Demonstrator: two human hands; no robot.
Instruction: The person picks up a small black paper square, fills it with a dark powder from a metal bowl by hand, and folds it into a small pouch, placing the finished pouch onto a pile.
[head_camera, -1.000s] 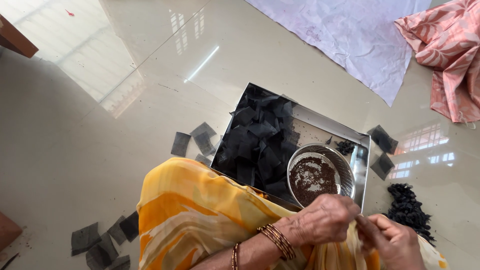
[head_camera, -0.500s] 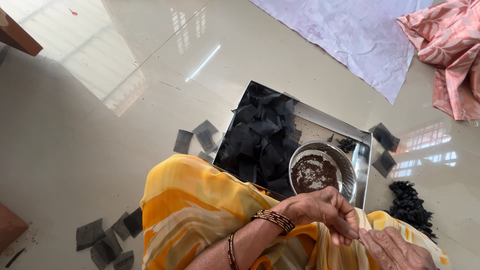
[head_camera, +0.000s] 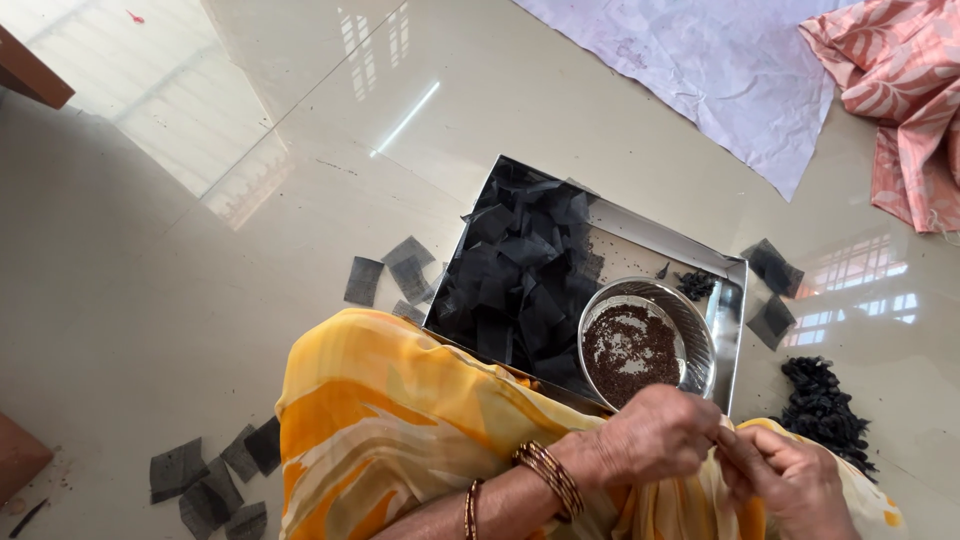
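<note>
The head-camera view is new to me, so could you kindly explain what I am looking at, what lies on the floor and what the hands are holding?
There is no machine here: a person wears a camera on the head, so the view looks down over a yellow and orange draped garment at their own two bare hands. The left hand, with bangles at the wrist, and the right hand meet fingertip to fingertip at the bottom; whatever they pinch is too small to tell. Just beyond them on the glossy floor sits a rectangular steel tray holding a heap of black squares and a round steel bowl of dark brown grains. More black squares lie loose around the tray. A pile of small black bundles lies at right, and a white cloth and a pink patterned cloth lie farther off.
</note>
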